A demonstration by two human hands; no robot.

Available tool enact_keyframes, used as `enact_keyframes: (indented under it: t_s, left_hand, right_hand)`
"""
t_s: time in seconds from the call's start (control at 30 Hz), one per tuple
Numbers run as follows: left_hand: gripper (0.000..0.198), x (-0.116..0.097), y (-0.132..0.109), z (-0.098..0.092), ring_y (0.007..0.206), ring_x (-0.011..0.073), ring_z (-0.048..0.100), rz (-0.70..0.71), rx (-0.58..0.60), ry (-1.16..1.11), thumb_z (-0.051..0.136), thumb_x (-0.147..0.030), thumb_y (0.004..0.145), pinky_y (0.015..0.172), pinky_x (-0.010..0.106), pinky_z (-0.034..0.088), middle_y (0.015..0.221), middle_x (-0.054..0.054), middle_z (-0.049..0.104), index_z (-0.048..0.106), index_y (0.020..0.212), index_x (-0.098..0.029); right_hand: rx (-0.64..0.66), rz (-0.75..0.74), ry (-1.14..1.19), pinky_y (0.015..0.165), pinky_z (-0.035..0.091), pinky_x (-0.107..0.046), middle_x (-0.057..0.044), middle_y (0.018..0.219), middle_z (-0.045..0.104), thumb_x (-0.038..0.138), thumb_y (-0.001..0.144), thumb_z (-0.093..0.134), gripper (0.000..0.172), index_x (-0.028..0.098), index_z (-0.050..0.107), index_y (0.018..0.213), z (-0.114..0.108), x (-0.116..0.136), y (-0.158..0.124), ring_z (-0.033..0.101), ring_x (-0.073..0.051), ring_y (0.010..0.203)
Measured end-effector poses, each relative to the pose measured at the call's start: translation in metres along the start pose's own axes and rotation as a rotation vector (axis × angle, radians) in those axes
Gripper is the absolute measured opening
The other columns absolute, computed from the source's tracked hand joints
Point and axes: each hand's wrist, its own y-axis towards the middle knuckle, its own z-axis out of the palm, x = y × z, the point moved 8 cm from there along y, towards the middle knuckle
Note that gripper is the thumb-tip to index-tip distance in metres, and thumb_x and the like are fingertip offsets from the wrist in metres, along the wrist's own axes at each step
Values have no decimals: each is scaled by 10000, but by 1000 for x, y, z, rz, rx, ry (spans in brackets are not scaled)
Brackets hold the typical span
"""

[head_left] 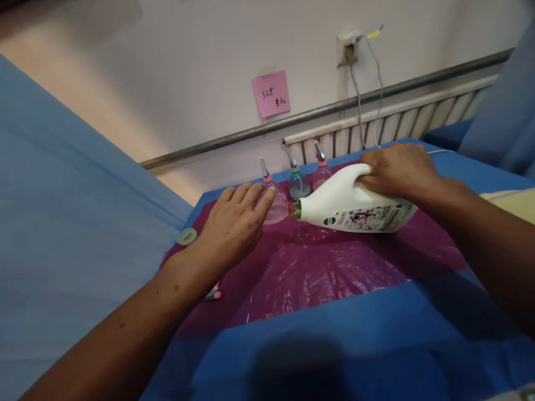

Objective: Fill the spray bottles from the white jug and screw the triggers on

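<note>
A pale green ring-shaped piece [186, 236] lies at the left edge of the purple plastic sheet [330, 273]; my left hand [236, 220] stretches its fingers out by a clear pink spray bottle [276, 207], its palm hidden, so I cannot tell whether it grips anything; a teal spray bottle [298, 185] stands just behind; the white jug [355, 207] lies tilted over the sheet, mouth leftward, my right hand [395, 170] closed around its handle.
</note>
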Motion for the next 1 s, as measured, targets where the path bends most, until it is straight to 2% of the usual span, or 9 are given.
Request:
enact_keyframes:
  t_s: [0.13, 0.3, 0.47, 0.57, 0.77, 1.0]
  left_hand:
    - [684, -1, 1, -4, 1462, 400, 631, 17, -16, 1, 607, -135, 1007, 1169, 544, 528, 1675, 215, 616, 514, 1684, -177]
    - [671, -1, 3, -5, 1481, 406, 614, 33, -14, 21, 579, -124, 1017, 1173, 537, 518, 1680, 224, 602, 493, 1683, -134]
    - [665, -1, 4, -8, 1483, 401, 609, 60, -61, 17, 574, -82, 1004, 1174, 531, 504, 1676, 221, 597, 509, 1663, -145]
    - [666, -1, 5, -10, 1467, 409, 612, 82, -95, 1, 569, -51, 989, 1148, 542, 512, 1661, 234, 599, 528, 1648, -143]
    - [671, 0, 8, -12, 1448, 385, 617, 125, -133, 13, 535, -2, 981, 1138, 529, 514, 1621, 210, 628, 544, 1634, -159]
    - [631, -4, 11, -20, 1476, 381, 602, 162, -172, 12, 453, 8, 1045, 1144, 540, 505, 1583, 200, 654, 553, 1638, -182]
  right_hand:
    - [16, -6, 4, 735, 377, -427, -144, 970, 818, 613, 999, 611, 388, 307, 830, 1091, 0, 0, 0, 715, -351, 873]
    - [2, -13, -9, 731, 389, -414, -140, 993, 826, 629, 1006, 597, 412, 314, 839, 1114, 0, -1, -1, 718, -348, 903]
    - [2, -9, 22, 725, 350, -410, -153, 993, 823, 611, 995, 632, 388, 286, 827, 1079, -1, -1, -1, 714, -340, 872]
    - [18, -9, -1, 716, 338, -411, -165, 1009, 821, 615, 1001, 600, 428, 269, 828, 1110, -1, 0, -1, 718, -348, 883]
    - [0, -1, 16, 739, 383, -416, -145, 964, 815, 630, 987, 626, 401, 303, 836, 1084, -1, -2, -1, 703, -356, 885]
    - [7, 3, 21, 747, 397, -429, -149, 963, 815, 619, 990, 619, 394, 314, 847, 1091, -1, -2, -1, 717, -366, 893]
